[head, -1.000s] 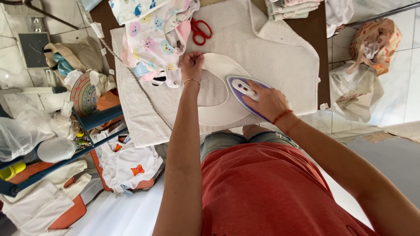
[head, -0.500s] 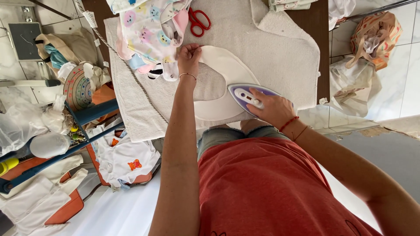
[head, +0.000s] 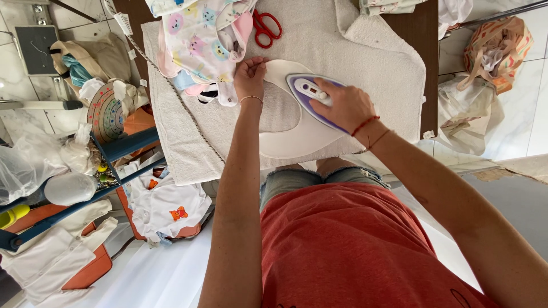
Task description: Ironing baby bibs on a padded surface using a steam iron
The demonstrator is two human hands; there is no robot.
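Dark brown table point(head: 425, 34) at the top of the view, covered with a thick white towel point(head: 365, 51). On the towel, flat, a white curved cloth piece point(head: 291, 142) with a round cut-out in its middle. On the far right part of this piece, a purple and white iron point(head: 305, 88), sole down.

Right hand point(head: 345, 105) clenched on the handle of the iron, coming from the near right side, fingers wrapped over the top. Long axis of the iron on a diagonal: pointed tip away from the body and to the left, heel under the right hand, toward the body and to the right.

Left hand point(head: 250, 77) just beside the tip, on its left, with fingers bent on the far left edge of the cloth piece. Cannot tell whether pinching this edge or only pressing it down. Tip directed almost at the left hand, with a narrow strip of cloth between, not touching.

Free part of the cloth piece mostly nearer to the body, below the iron and to its left.

Beyond the left hand, red scissors point(head: 266, 27) on the towel, near the fingers but apart. Printed baby clothes point(head: 200, 40) further left, just beside the left hand. Grey cord point(head: 171, 91) across the left side of the towel, well apart from the iron.
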